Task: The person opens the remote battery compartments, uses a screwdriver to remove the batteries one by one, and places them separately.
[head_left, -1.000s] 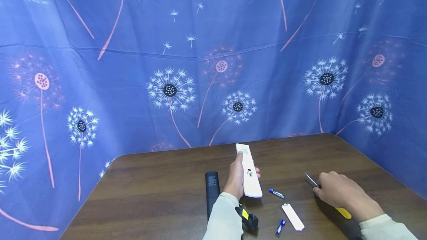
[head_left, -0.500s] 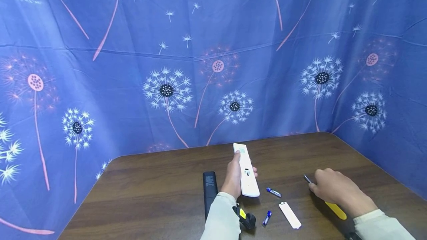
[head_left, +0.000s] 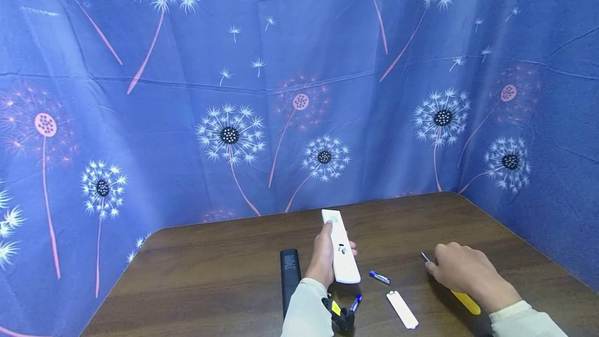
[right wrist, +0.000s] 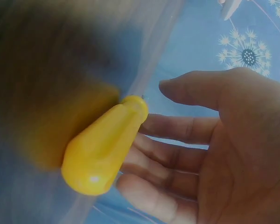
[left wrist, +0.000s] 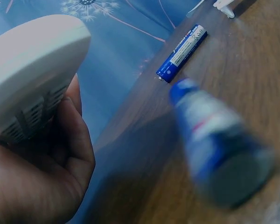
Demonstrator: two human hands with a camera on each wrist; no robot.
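Blue dandelion-print curtain (head_left: 369, 56) hangs along the far side & both sides, behind the brown wood-grain table (head_left: 201, 274). My 2 pale sleeves (head_left: 306, 313) come in from the near edge. My right hand (head_left: 460, 273) is low over the right part of the table; thumb's well apart from the 4 loosely bent fingers, so not gripping, tips right by a handle, can't tell if they touch it. My left hand (head_left: 321, 260), nr the middle, has its fingers curled round the white remote (head_left: 347, 264), held up off the table, back facing me w/ a small hole & a code patch toward its far end. Black remote (head_left: 290, 269) lies just left of that hand, its near end hidden by my sleeve. Yellow-handled tool (head_left: 467, 303) is under my right hand, thin metal tip pointing far-left. White cover (head_left: 402, 310) lies btwn my hands, nearer me. Smallest: 2 blue batteries, 1 (head_left: 379, 277) just right of the white remote, the other (head_left: 356, 302) nearer, by the black wrist gear (head_left: 343, 321).
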